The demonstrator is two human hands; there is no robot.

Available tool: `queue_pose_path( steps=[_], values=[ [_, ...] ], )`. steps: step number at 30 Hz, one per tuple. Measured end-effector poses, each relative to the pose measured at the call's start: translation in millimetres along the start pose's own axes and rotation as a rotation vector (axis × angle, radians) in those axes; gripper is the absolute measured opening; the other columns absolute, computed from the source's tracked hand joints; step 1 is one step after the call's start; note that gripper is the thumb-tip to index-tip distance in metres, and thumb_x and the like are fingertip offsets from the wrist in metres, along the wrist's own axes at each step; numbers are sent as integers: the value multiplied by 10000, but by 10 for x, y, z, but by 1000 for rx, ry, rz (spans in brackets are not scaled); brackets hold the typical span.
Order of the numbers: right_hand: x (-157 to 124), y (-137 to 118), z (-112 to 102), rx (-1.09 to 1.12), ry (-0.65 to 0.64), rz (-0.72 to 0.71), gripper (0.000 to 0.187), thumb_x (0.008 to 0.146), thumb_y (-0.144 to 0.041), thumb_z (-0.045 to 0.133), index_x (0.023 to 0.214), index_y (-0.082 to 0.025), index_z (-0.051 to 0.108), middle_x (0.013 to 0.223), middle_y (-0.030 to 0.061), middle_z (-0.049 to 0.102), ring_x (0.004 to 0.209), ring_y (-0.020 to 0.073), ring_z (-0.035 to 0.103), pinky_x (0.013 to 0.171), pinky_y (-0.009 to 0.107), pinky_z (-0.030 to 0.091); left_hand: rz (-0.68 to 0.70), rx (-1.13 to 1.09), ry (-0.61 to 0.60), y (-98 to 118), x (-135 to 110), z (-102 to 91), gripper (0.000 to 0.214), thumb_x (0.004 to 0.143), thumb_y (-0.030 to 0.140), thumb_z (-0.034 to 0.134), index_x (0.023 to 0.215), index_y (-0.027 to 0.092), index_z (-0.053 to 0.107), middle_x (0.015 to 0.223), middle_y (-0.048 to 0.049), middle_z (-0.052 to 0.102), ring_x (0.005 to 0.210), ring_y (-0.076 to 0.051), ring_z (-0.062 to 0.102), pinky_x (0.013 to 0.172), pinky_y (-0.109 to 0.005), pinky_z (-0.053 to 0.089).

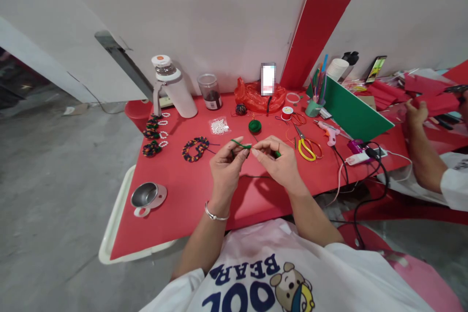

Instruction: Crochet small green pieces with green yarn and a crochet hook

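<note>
Between both hands, above the red table [183, 219], green yarn [244, 146] is stretched into a short strand. My left hand [227, 165] pinches one end of it between thumb and forefinger. The other end is in the pinched fingers of my right hand [280, 161], where a bit more green shows beside the palm. Just beyond the fingers sits a green yarn ball [255, 126]. A braided ring of dark, orange and red yarn [195, 149] lies left of my left hand. Yellow-handled scissors [305, 148] rest to the right of my right hand.
A packet of white beads [219, 126], a tall bottle [179, 90], a jar [210, 91] and a propped phone [268, 79] stand behind. A metal cup [146, 195] is front left. Right are a pink glue gun [329, 132], a power strip [365, 156], cables and a co-worker's arm [420, 141].
</note>
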State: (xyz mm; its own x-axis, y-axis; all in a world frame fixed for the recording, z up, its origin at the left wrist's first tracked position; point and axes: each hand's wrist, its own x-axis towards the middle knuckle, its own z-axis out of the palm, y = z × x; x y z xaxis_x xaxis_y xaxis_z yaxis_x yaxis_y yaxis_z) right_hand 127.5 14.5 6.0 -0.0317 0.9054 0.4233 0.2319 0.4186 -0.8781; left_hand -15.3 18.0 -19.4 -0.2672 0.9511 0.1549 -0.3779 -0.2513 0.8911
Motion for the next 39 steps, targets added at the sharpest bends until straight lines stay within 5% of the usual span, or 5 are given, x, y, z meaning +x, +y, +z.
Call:
queue_pose_path(
  steps=[8,16,30,34,39],
  values=[
    [13,9,26,40,-9,21,58,867,-261,735,841,-210,737,781,-15,637,604,93,467,564,266,381,31,18,-31,-5,-18,-3,328,694,256,909,1003,192,821,836,-59,803,710,-149,720,696,-272,592],
    [3,44,44,62,-28,52,82,847,-277,720,805,-207,716,777,-2,630,656,113,538,582,254,428,-16,-9,-75,-52,-27,-52,356,730,322,900,1052,191,822,777,-43,761,590,-91,610,488,-174,432],
    [-17,118,32,147,-40,171,172,830,-369,759,793,-207,716,740,-14,619,624,106,499,586,259,420,-73,-24,-15,-26,-12,-4,365,642,317,944,960,180,828,671,-8,709,523,-60,550,482,-167,390],
    [27,119,3,349,62,247,452,925,-640,604,829,-216,728,700,-5,569,546,104,450,498,263,374,-149,-81,18,5,14,-2,375,612,331,953,920,166,817,654,-27,720,503,-66,556,407,-149,276],
    [112,90,-85,407,382,148,768,922,-860,302,641,-226,631,627,33,524,564,148,522,492,295,424,-270,-172,13,81,40,6,369,550,296,960,856,161,805,707,-69,761,504,-75,575,364,-144,232]
  ],
)
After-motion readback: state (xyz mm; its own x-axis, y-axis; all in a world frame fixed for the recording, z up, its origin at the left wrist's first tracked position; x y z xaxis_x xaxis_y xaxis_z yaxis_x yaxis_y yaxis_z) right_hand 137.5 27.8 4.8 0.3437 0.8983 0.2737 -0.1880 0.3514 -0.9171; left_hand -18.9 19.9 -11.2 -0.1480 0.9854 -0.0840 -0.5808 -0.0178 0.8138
